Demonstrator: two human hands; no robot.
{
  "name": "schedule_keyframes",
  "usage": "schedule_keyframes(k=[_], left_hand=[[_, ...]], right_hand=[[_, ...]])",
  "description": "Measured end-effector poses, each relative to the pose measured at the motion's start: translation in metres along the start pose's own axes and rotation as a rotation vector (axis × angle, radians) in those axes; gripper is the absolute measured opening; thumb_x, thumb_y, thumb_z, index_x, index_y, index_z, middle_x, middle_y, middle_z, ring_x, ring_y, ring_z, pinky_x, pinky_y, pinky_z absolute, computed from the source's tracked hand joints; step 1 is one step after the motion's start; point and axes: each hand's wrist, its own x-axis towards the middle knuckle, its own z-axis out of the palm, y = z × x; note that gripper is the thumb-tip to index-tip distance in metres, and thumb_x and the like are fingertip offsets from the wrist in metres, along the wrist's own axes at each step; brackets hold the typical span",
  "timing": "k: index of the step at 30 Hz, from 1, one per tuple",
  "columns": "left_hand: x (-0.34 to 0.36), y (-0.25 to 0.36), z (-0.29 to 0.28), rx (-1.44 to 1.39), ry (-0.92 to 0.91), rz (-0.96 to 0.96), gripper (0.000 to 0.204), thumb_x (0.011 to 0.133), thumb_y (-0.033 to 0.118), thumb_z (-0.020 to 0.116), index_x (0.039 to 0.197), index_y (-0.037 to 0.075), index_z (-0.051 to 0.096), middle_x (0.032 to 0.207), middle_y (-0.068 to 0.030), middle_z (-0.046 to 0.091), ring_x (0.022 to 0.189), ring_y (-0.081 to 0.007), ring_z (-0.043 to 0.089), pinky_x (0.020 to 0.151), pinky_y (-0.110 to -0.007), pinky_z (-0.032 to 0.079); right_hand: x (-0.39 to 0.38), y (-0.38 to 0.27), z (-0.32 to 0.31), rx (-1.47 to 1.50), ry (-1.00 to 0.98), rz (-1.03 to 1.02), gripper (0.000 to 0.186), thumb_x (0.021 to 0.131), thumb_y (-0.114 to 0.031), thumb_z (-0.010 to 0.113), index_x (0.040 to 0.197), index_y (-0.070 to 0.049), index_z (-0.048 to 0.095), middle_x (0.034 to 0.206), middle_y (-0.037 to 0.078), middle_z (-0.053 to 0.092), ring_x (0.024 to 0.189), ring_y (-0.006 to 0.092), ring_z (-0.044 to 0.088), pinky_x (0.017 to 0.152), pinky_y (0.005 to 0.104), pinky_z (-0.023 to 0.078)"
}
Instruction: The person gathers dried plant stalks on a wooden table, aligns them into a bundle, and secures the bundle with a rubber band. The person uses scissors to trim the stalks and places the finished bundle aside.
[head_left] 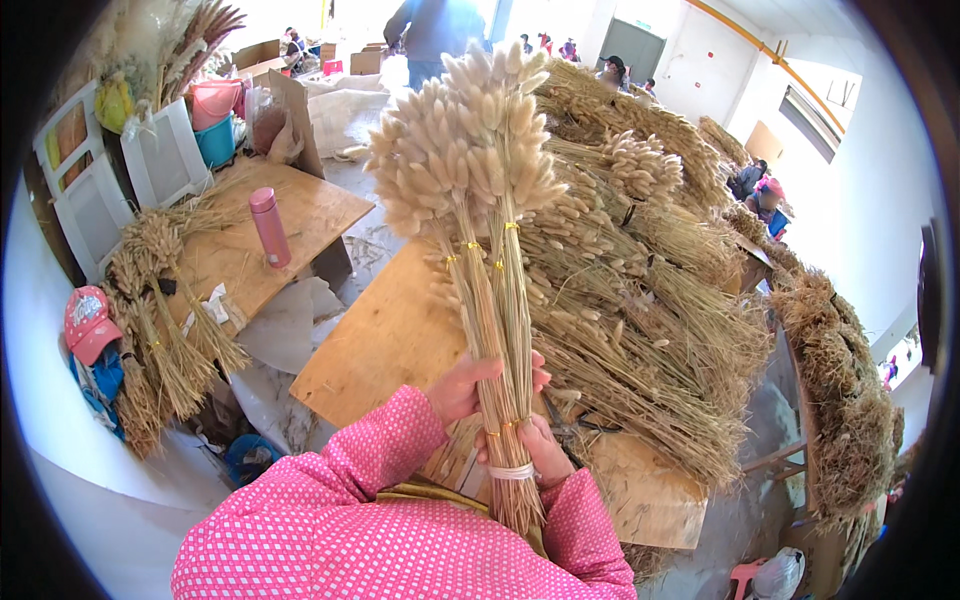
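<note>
Upright before me stands a bouquet of dried bunny-tail grass (478, 150), its fluffy cream heads at the top and its long straw-coloured stems below. Several small yellow ties circle the stems, and a white band (512, 472) wraps them near the cut ends. My left hand (462, 388) is closed around the middle of the stems, its thumb in front and fingertips showing on the far side. Lower down, just above the white band, my right hand (545, 452) grips the stems from the right. Both sleeves are pink with pale dots.
Heaps of dried grass (640, 340) cover much of the wooden table (370, 335) to the right. At left, another wooden table (320, 200) bears a pink bottle (269, 228) and more bundles (165, 330). A pink cap (90, 322) hangs beside them. A person (435, 35) stands at the back.
</note>
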Motion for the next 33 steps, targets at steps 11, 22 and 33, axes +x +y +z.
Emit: schedule_keyframes(k=[11, 22, 33], left_hand=[[0.008, 0.018, 0.005, 0.027, 0.258, 0.164, 0.041, 0.09, 0.01, 0.071, 0.124, 0.01, 0.047, 0.099, -0.0031, 0.056, 0.086, -0.0178, 0.061, 0.083, -0.04, 0.055], [0.0, 0.051, -0.016, -0.091, 0.161, 0.229, 0.039, 0.09, 0.01, 0.066, 0.124, 0.01, 0.048, 0.095, -0.001, 0.052, 0.08, -0.0147, 0.057, 0.079, -0.037, 0.055], [0.0, 0.046, -0.018, -0.256, -0.092, 0.226, 0.042, 0.089, 0.012, 0.067, 0.125, 0.009, 0.047, 0.094, 0.0006, 0.049, 0.08, -0.0132, 0.054, 0.08, -0.035, 0.05]], right_hand=[[-0.025, -0.003, -0.006, -0.586, 0.297, 0.07, 0.045, 0.102, -0.023, 0.052, 0.14, 0.003, 0.054, 0.135, 0.011, 0.061, 0.127, 0.0192, 0.055, 0.11, 0.0338, 0.041], [-0.039, -0.002, -0.008, -0.91, 0.337, -0.545, 0.022, 0.091, 0.003, 0.068, 0.112, -0.001, 0.073, 0.104, 0.011, 0.07, 0.089, 0.0174, 0.067, 0.077, 0.0299, 0.055], [-0.009, 0.0, 0.004, -1.315, 0.215, -0.562, 0.018, 0.091, -0.004, 0.067, 0.108, -0.007, 0.071, 0.093, 0.012, 0.068, 0.08, 0.0306, 0.069, 0.067, 0.039, 0.055]])
